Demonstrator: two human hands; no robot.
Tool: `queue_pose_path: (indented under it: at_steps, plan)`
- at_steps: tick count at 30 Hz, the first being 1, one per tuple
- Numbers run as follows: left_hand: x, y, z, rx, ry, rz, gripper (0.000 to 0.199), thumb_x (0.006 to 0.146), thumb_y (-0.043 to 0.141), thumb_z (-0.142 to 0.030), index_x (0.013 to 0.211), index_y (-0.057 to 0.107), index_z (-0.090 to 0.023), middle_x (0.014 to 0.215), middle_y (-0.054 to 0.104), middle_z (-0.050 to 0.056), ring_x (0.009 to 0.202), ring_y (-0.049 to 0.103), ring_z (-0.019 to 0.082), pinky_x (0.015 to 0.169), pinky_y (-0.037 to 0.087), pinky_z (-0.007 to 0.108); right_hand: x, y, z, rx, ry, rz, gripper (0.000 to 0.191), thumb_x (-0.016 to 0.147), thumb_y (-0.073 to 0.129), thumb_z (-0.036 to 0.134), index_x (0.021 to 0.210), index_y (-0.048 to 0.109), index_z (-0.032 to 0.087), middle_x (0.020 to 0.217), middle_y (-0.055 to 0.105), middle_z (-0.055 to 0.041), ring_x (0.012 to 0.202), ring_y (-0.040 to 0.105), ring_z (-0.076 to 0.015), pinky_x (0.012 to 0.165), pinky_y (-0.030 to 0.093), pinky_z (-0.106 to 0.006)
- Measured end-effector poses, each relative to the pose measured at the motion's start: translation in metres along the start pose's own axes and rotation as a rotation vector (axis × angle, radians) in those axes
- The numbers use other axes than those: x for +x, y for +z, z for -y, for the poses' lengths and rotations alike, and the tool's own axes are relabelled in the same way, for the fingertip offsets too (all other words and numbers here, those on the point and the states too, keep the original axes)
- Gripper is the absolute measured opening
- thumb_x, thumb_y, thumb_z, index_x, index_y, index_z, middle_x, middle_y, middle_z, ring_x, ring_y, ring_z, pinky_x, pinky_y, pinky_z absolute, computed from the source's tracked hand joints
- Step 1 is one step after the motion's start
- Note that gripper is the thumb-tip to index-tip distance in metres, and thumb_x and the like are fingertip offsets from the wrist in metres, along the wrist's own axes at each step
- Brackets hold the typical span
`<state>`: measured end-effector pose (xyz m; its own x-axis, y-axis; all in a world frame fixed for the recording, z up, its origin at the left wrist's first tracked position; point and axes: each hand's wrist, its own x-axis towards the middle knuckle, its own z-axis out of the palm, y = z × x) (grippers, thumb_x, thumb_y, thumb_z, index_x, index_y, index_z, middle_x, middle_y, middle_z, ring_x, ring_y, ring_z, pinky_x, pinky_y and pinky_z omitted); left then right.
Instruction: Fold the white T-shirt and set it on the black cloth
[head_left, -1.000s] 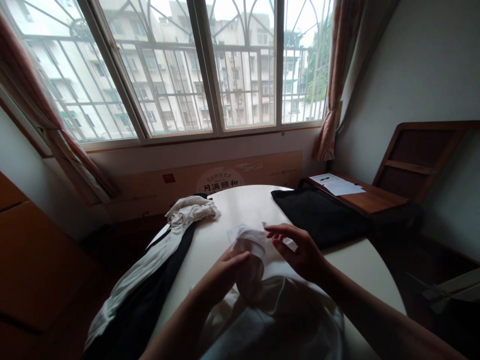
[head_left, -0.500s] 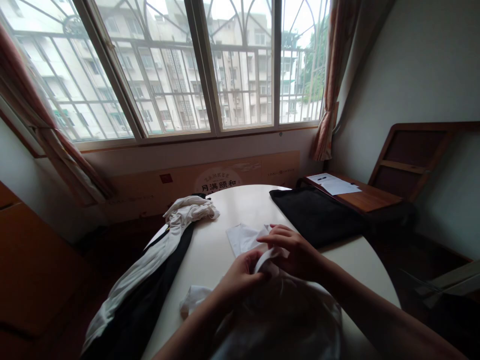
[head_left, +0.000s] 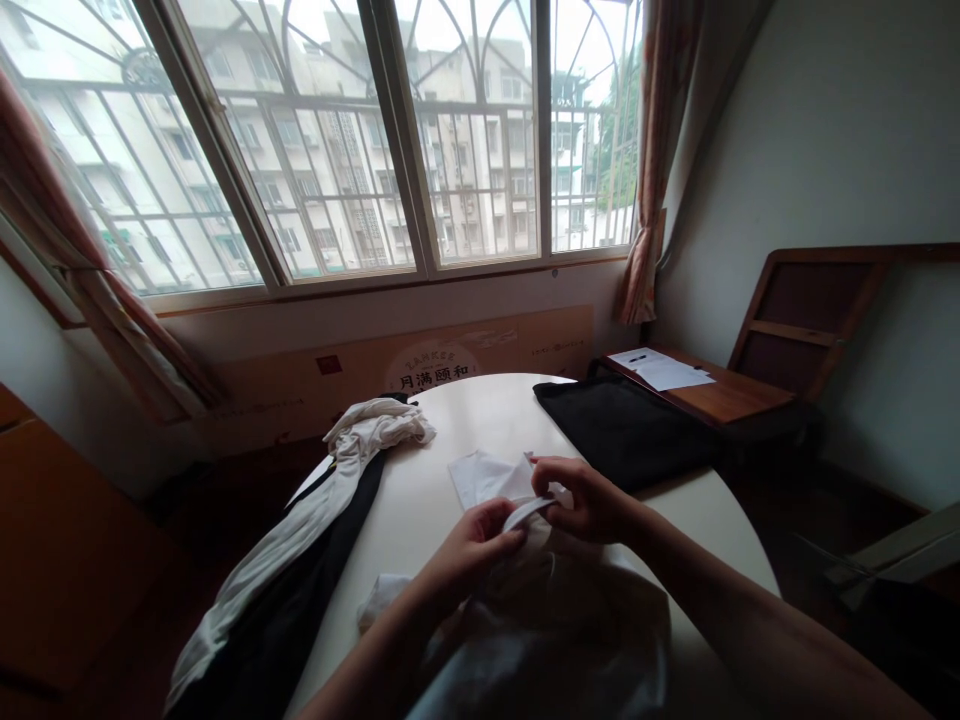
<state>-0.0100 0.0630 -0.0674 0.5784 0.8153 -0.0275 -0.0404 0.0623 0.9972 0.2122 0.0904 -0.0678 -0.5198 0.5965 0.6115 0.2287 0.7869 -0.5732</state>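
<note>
A white shirt [head_left: 559, 620] lies on the round white table [head_left: 442, 500], its near part bunched and in shadow. My left hand [head_left: 480, 535] pinches a folded edge of it between thumb and fingers. Just to the right, my right hand [head_left: 589, 500] is closed on the same strip, thumb below and curled fingers above. A stiff, pointed flap of the white cloth sticks out beyond both hands. Another bit of the white fabric shows left of my left forearm. My palms and forearms hide part of the garment.
White and black clothes [head_left: 300, 540] drape over the table's left edge. A folded black cloth [head_left: 622, 430] lies at the right. Beyond it, papers [head_left: 660, 368] and a pen rest on a wooden surface [head_left: 742, 392]. A barred window [head_left: 337, 180] stands behind.
My right hand has turned and its raised fingers have curled down onto the strip's edge. The strip now lies flatter between both hands. The view has shifted slightly.
</note>
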Motion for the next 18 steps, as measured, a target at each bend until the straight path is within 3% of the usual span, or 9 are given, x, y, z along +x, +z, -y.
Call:
queue_pose_path:
  at_steps: [5,8,10,13,15,18]
  plan:
    - [-0.003,0.005,-0.008,0.056,0.029,0.108,0.057,0.067,0.086,-0.037,0.116,0.064,-0.017,0.11,0.067,0.007,0.101,0.061,0.025,0.086,0.042,0.031,0.0,0.004,-0.002,0.03,-0.028,-0.186,0.018,0.07,0.061,0.013,0.076,0.046,0.023,0.069,0.045,0.007,0.063,0.043,-0.0121,0.109,0.045,-0.048]
    - [-0.001,0.006,-0.019,0.156,0.009,0.078,0.05,0.064,0.083,-0.029,0.108,0.063,-0.016,0.096,0.067,0.004,0.088,0.06,0.021,0.075,0.041,0.028,0.006,0.001,0.007,0.082,-0.069,-0.281,0.015,0.073,0.059,0.012,0.077,0.049,0.022,0.068,0.045,0.0084,0.059,0.042,-0.0102,0.11,0.044,-0.046]
    - [0.0,0.005,-0.033,0.282,0.005,-0.002,0.037,0.062,0.075,-0.022,0.096,0.061,-0.016,0.081,0.061,-0.001,0.075,0.055,0.017,0.065,0.036,0.025,0.015,-0.009,0.017,0.097,-0.068,-0.34,0.013,0.074,0.057,0.011,0.077,0.05,0.022,0.067,0.046,0.0082,0.06,0.046,-0.0106,0.104,0.049,-0.042]
    - [-0.003,0.006,-0.07,0.618,0.057,-0.18,0.021,0.06,0.062,-0.015,0.08,0.056,-0.019,0.068,0.052,-0.005,0.066,0.047,0.014,0.06,0.031,0.025,0.038,-0.037,0.042,0.01,-0.078,-0.361,0.013,0.073,0.057,0.011,0.076,0.051,0.022,0.066,0.049,0.0064,0.063,0.051,-0.0121,0.079,0.053,-0.03]
    - [-0.007,0.01,-0.101,0.909,0.118,-0.284,0.016,0.06,0.057,-0.012,0.072,0.052,-0.02,0.067,0.052,-0.003,0.066,0.047,0.015,0.061,0.03,0.026,0.059,-0.065,0.065,-0.103,-0.123,-0.354,0.013,0.072,0.058,0.011,0.076,0.051,0.022,0.067,0.051,0.0056,0.061,0.048,-0.0112,0.064,0.046,-0.025]
    - [-0.014,0.016,-0.144,1.224,0.171,-0.404,0.013,0.064,0.053,-0.01,0.064,0.047,-0.021,0.068,0.054,-0.001,0.069,0.05,0.017,0.064,0.029,0.028,0.094,-0.114,0.105,-0.244,-0.195,-0.434,0.01,0.077,0.059,0.015,0.078,0.052,0.022,0.065,0.045,0.0067,0.058,0.04,-0.0103,0.056,0.037,-0.023]
